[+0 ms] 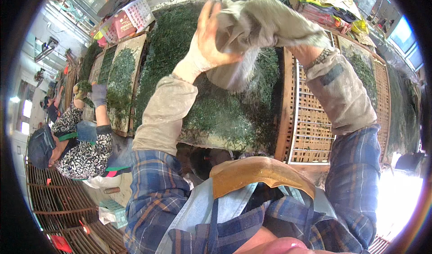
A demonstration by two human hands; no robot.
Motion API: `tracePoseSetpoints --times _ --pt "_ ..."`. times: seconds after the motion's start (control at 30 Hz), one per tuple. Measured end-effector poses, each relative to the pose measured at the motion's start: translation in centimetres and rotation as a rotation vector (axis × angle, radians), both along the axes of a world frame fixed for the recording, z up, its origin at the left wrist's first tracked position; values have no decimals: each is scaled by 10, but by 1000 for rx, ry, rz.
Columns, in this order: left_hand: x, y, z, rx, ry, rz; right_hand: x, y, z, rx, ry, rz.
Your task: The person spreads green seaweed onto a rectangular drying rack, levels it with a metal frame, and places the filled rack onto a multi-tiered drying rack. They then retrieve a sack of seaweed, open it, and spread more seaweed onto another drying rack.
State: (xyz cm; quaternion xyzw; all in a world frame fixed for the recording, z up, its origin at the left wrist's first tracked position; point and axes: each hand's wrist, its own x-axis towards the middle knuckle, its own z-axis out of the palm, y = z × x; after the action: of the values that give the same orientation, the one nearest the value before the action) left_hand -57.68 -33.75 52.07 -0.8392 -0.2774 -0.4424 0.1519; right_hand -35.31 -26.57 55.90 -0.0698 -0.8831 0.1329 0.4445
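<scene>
My left hand [206, 43] is raised over the work table with its fingers and thumb spread. Its palm faces a crumpled, pale grey-beige cloth [280, 21], which is blurred. This cloth covers my right hand, so its fingers are hidden; only the wrist [305, 54] shows above the sleeve cover [341, 88]. A blurred whitish patch hangs just under the cloth. Below both hands lies a broad bed of dark green, shredded leaf-like material [175, 61], with a paler dusted area [233, 119] towards me.
A wooden frame with woven slats and a white wire rack [312, 125] stands at right. At back left is a pink-and-white plastic basket [135, 16]; cloths and bags [329, 4] are piled at back right. A co-worker [84, 146] handles green material at left, beside a board [125, 82].
</scene>
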Motion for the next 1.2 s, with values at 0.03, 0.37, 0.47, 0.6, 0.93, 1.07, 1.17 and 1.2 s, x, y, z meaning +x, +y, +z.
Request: tracePoseSetpoints --times 0.03,0.37,0.47,0.6,0.93,1.07,1.17,1.2 --pt "-3 6 -15 -139 -13 -52 2 -14 2 -83 -204 -139" --pt "78 -96 -136 -1039 -798 -418 -30 -188 -127 -162 -118 -23" --pt "133 -136 -147 -426 -1349 226 -2 -212 -135 -322 -127 147" --pt "94 -164 -130 -1000 -1163 -321 44 -221 -115 -1413 -77 328" --pt "62 -197 -121 -1355 -686 -621 122 -129 -175 -848 -423 -434" --pt "57 -197 -133 -1346 -685 -600 84 -54 -236 -391 -489 -583" --pt "55 -198 -140 -1332 -693 -566 51 -23 -267 -123 -499 -598" --pt "55 -197 -141 -1330 -694 -555 43 -20 -275 -91 -584 -643"
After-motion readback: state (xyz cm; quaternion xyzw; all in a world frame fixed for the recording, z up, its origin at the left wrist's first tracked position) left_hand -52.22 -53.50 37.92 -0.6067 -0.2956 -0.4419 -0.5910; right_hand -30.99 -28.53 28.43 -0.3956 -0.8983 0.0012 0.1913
